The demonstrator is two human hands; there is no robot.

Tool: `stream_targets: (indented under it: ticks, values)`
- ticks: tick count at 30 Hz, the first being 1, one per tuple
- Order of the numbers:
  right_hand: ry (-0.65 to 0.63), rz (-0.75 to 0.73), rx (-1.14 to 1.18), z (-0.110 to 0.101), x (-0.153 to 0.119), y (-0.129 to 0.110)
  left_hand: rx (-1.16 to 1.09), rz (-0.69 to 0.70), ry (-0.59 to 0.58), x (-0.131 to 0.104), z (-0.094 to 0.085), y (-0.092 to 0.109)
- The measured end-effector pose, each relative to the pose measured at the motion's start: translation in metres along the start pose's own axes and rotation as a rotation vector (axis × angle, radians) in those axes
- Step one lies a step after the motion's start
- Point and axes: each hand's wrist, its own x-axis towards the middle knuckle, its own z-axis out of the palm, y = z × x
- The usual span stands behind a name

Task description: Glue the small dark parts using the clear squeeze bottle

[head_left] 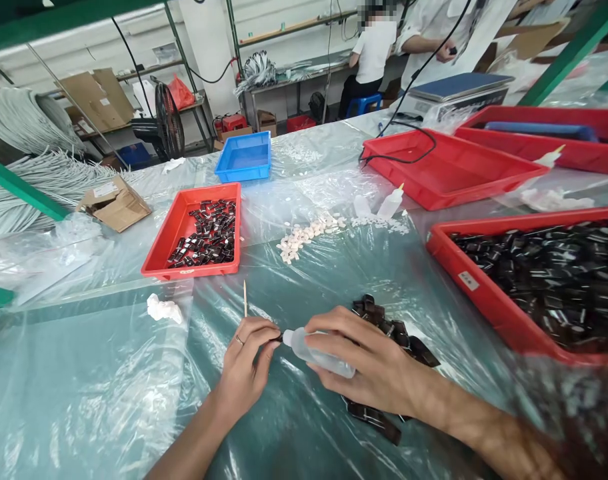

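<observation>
My left hand (pixel 249 357) pinches a small dark piece (pixel 280 338) between thumb and fingers, and a pointed wooden stick (pixel 245 299) sticks up from the same hand. Wrapped in my right hand (pixel 361 357) is a translucent squeeze bottle (pixel 329 360), tilted sideways with its nozzle end against the dark piece. Dark glossy parts (pixel 374 421) lie on the plastic-covered table under and behind my right hand. Small white pieces (pixel 304 237) are scattered beyond both hands.
A red tray (pixel 148 268) of dark parts stands ahead on the left, a fuller red tray (pixel 489 307) at the right. Farther back are a blue tray (pixel 243 178), an empty-looking red tray (pixel 434 193), another bottle (pixel 390 202), and two people. Crumpled tissue (pixel 164 309) lies at left.
</observation>
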Motion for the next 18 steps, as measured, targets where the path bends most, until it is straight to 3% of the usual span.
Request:
stream_targets:
  ticks: [4,9,11,14,18]
  values:
    - [0.017,0.184,0.275,-0.004,0.004,0.015,-0.015,-0.028,0.007,-0.002,0.0,0.0]
    - [0.067,0.637,0.716,-0.006,0.006,0.055,-0.003,-0.076,0.046,-0.005,0.0,-0.002]
    - [0.111,0.75,0.795,-0.004,0.005,0.067,0.004,-0.076,0.063,-0.004,0.0,-0.003]
    - [0.122,0.789,0.853,0.0,0.004,0.068,0.022,-0.053,0.07,-0.004,0.0,-0.002]
    - [0.034,0.711,0.903,0.005,0.002,0.053,0.021,-0.065,0.075,-0.004,0.0,-0.002]
